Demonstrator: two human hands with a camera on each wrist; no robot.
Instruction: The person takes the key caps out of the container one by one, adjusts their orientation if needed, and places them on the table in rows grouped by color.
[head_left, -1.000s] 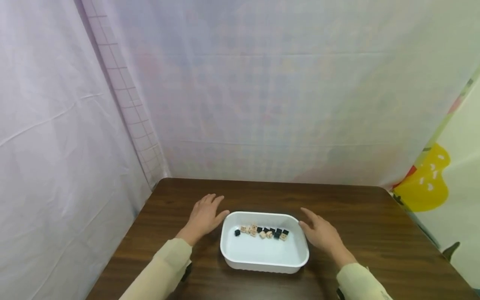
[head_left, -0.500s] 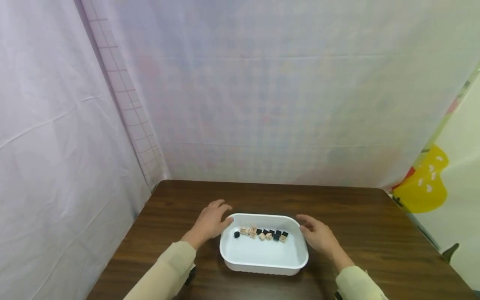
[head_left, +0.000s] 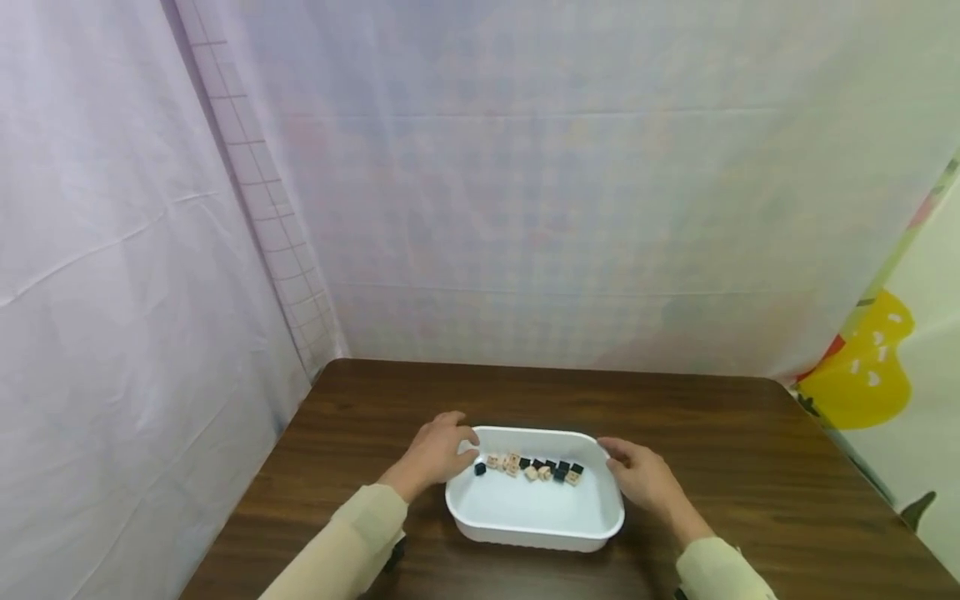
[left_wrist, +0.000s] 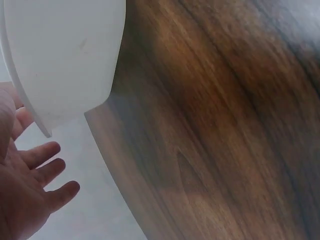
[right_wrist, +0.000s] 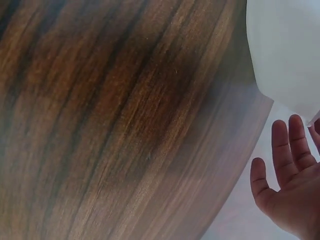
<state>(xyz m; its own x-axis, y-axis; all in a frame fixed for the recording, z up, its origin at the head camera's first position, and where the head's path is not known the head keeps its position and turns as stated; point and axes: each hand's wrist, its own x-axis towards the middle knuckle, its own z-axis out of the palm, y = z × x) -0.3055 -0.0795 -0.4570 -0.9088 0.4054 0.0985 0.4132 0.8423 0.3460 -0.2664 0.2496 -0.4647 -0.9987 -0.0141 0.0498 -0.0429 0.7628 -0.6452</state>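
A white tray [head_left: 536, 510] stands on the table with several black and light-wood cubes [head_left: 512, 469] inside, mostly along its back half; one black cube [head_left: 480, 469] lies at the left. My left hand [head_left: 435, 454] is at the tray's back left corner, its thumb over the rim. At the back right corner is my right hand [head_left: 648, 479], fingers and thumb close to the rim. The left wrist view has the left hand [left_wrist: 25, 190] with spread, relaxed fingers beside the tray wall [left_wrist: 65, 55]. Fairly straight fingers of the right hand [right_wrist: 295, 195] show below the tray [right_wrist: 287, 55]. Firm contact cannot be told.
The dark wooden table [head_left: 712, 433] extends around the tray. Pale curtains hang behind it [head_left: 555, 208] and at the left [head_left: 112, 333]. A cloth with a yellow print [head_left: 862, 375] hangs at the right.
My left hand has moved right and slightly toward me, bringing its fingers to the rim. My right hand has come closer to the right corner. The cubes keep their places in the tray.
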